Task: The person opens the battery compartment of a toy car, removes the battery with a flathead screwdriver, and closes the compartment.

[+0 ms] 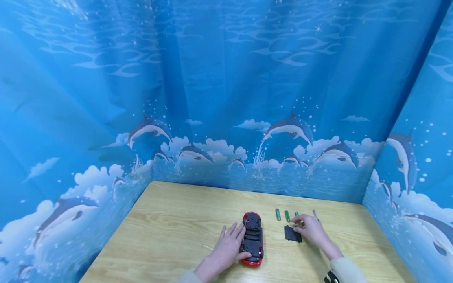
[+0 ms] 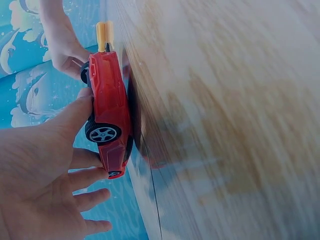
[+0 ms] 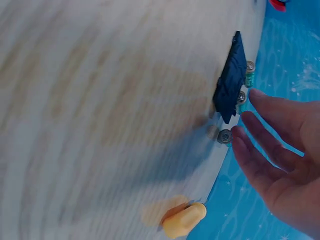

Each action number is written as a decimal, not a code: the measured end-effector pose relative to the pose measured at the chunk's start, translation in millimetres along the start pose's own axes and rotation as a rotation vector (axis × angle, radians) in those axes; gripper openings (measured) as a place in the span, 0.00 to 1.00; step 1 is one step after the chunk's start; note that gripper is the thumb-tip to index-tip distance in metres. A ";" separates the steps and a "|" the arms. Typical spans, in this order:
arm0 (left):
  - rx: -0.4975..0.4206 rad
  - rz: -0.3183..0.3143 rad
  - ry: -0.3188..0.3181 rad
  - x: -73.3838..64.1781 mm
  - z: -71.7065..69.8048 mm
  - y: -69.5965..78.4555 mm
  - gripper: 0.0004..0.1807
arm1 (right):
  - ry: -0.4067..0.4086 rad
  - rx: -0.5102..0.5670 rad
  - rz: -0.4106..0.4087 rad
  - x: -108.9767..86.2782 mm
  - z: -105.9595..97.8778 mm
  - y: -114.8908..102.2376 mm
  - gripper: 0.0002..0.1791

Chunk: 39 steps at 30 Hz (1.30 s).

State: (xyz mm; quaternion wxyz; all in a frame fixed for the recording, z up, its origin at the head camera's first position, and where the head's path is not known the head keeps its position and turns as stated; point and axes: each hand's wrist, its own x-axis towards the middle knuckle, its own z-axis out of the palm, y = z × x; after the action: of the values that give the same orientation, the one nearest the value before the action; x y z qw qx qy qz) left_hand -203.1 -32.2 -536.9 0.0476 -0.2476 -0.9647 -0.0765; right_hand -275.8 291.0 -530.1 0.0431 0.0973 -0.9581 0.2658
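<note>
A red toy car (image 1: 252, 239) lies upside down on the table, its black underside and bare battery bay facing up. My left hand (image 1: 226, 247) rests against its left side with fingers spread and fairly straight, the thumb over one end. In the left wrist view the thumb touches the car (image 2: 107, 95) near a wheel. My right hand (image 1: 311, 230) hovers by a black battery cover (image 1: 293, 234), fingers loosely bent with nothing visibly between them. Beyond the cover stand or lie three green batteries (image 1: 287, 216); the fingertips come close to one battery (image 3: 225, 136), contact unclear.
A thin grey shaft (image 1: 315, 214) lies past my right hand; a yellow-orange handle (image 3: 184, 220) shows in the right wrist view. Left of the car is a small pale stick (image 1: 208, 247). A blue dolphin-print curtain (image 1: 226, 98) hangs around the wooden table (image 1: 170, 212).
</note>
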 end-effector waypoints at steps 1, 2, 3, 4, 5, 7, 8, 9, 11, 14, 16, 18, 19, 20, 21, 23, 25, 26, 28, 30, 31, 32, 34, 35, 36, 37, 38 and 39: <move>0.001 0.000 0.002 0.0 0.3 -0.2 0.46 | -0.008 -0.014 0.000 -0.7 1.0 0.0 0.14; 0.002 -0.001 0.001 0.1 0.7 -0.4 0.46 | -0.017 -0.026 0.000 -1.3 1.9 -0.1 0.14; 0.004 0.000 0.003 0.1 1.1 -0.5 0.46 | -0.025 -0.038 0.001 -1.9 2.8 -0.3 0.15; 0.005 0.000 0.003 0.0 1.3 -0.6 0.46 | -0.035 -0.048 0.004 -2.3 3.8 0.0 0.15; 0.005 0.002 0.004 -0.1 1.6 -0.8 0.46 | -0.042 -0.059 0.004 -2.8 4.6 0.0 0.15; 0.013 0.006 0.008 -0.5 2.5 -1.0 0.46 | -0.051 -0.085 0.009 -3.5 6.0 -0.2 0.15; 0.020 0.007 0.007 -0.8 2.9 -1.0 0.46 | -0.053 -0.098 0.009 -3.9 6.4 -0.6 0.15; 0.027 0.010 0.010 -1.2 3.2 -0.9 0.46 | -0.054 -0.109 0.007 -4.3 6.8 -0.9 0.15; 0.040 0.019 0.020 -2.1 3.2 -0.7 0.46 | -0.051 -0.136 -0.001 -5.1 6.9 -1.8 0.14; 0.050 0.020 0.023 -3.3 3.7 -0.1 0.45 | -0.048 -0.161 -0.003 -5.7 7.0 -2.7 0.14; 0.045 0.019 0.026 -3.9 3.6 0.3 0.45 | -0.050 -0.165 -0.002 -6.0 6.2 -3.9 0.13; 0.042 0.014 0.021 -3.8 3.6 0.7 0.45 | -0.048 -0.153 0.007 -6.1 5.7 -4.5 0.13; 0.040 0.013 0.020 -3.6 3.4 0.9 0.45 | -0.047 -0.146 0.008 -6.2 4.9 -5.4 0.13; 0.038 0.012 0.018 -3.5 2.8 1.1 0.45 | -0.047 -0.141 0.007 -6.4 4.2 -6.0 0.13; 0.035 0.011 0.016 -3.2 2.3 1.3 0.45 | -0.047 -0.136 0.007 -6.6 3.6 -6.4 0.13; 0.032 0.009 0.016 -2.9 1.8 1.6 0.45 | -0.051 -0.127 0.011 -6.8 2.3 -7.3 0.14; 0.028 0.010 0.016 -3.0 1.4 1.8 0.45 | -0.060 -0.108 0.015 -6.9 0.6 -8.4 0.14; 0.027 0.011 0.017 -3.0 1.1 1.9 0.45 | -0.064 -0.096 0.022 -6.9 0.0 -8.6 0.14; 0.025 0.014 0.021 -2.9 1.1 1.9 0.45 | -0.065 -0.058 0.031 -6.9 -2.0 -9.6 0.12; 0.019 0.014 0.020 -3.0 1.0 1.8 0.45 | -0.055 -0.007 0.034 -6.9 -4.3 -11.1 0.10; 0.016 0.013 0.020 -3.0 1.0 1.7 0.45 | -0.048 0.019 0.033 -6.8 -5.5 -11.7 0.09; 0.012 0.013 0.020 -2.9 1.0 1.5 0.45 | -0.040 0.048 0.039 -6.6 -6.7 -12.6 0.08; 0.002 0.013 0.022 -3.3 0.9 1.1 0.45 | -0.028 0.105 0.033 -6.1 -9.2 -14.5 0.07; -0.004 0.014 0.024 -3.4 0.8 0.9 0.45 | -0.026 0.136 0.031 -5.7 -10.6 -15.9 0.06; -0.008 0.015 0.025 -3.4 0.9 0.7 0.45 | -0.024 0.168 0.031 -5.0 -11.4 -16.9 0.06; -0.010 0.016 0.026 -3.2 1.3 0.5 0.45 | -0.025 0.197 0.026 -4.5 -12.3 -18.2 0.06; -0.013 0.018 0.029 -3.2 1.4 0.4 0.45 | -0.028 0.226 0.022 -3.9 -13.3 -19.8 0.06; -0.015 0.019 0.029 -3.2 1.6 0.3 0.45 | -0.032 0.247 0.016 -3.3 -14.3 -21.6 0.06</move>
State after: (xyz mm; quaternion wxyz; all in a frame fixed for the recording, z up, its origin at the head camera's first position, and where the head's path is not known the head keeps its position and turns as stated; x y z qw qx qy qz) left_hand -200.2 -33.2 -538.8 0.0605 -0.2560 -0.9609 -0.0868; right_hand -267.7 280.8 -507.5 0.0134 0.0987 -0.9194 0.3805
